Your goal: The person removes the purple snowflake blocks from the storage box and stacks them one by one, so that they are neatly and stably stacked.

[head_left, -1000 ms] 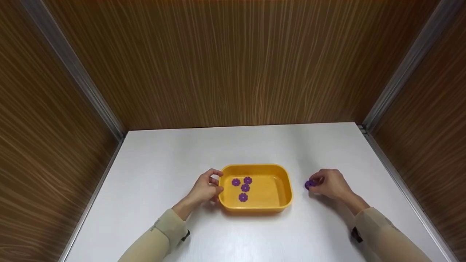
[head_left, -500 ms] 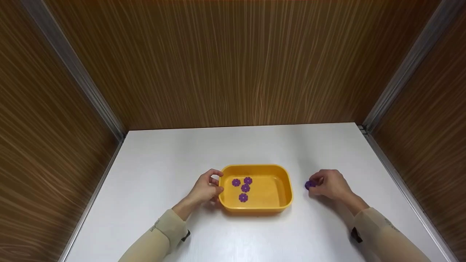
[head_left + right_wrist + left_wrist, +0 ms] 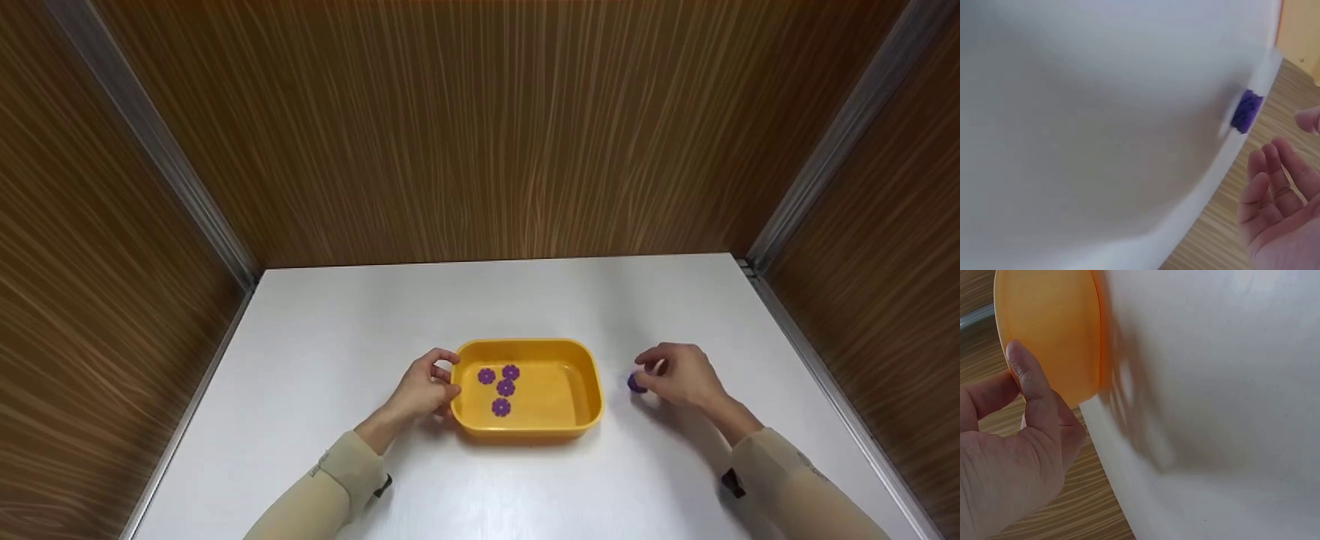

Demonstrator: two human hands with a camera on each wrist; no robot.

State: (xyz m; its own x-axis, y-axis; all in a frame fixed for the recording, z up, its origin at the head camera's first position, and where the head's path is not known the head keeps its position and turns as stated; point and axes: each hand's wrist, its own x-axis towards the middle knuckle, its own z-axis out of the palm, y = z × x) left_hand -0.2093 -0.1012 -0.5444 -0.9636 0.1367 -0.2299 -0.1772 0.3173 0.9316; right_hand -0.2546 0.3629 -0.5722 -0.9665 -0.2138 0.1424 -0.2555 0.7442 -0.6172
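A yellow tray [image 3: 525, 432] stands on the white table, with several purple flower-shaped discs [image 3: 501, 407] lying flat in its left half. My left hand [image 3: 414, 388] holds the tray's left end, thumb and fingers at the rim; the left wrist view shows the thumb against the tray's outer wall [image 3: 1053, 326]. To the right of the tray, a small stack of purple notched discs [image 3: 1247, 111] sits on the table. Beside it is my right hand [image 3: 684, 376], fingers spread apart around nothing. The right wrist view shows a gap between hand and stack; from the head, the thumb partly covers it.
Wood-grain panels [image 3: 495, 135] with metal corner posts [image 3: 161, 142] enclose the white table [image 3: 360, 315] at the back and both sides. Table surface lies between the tray and the right hand.
The right hand's fingers have let go of the purple disc stack and risen slightly, leaving it on the table. The left hand, tray and discs inside stay where they were.
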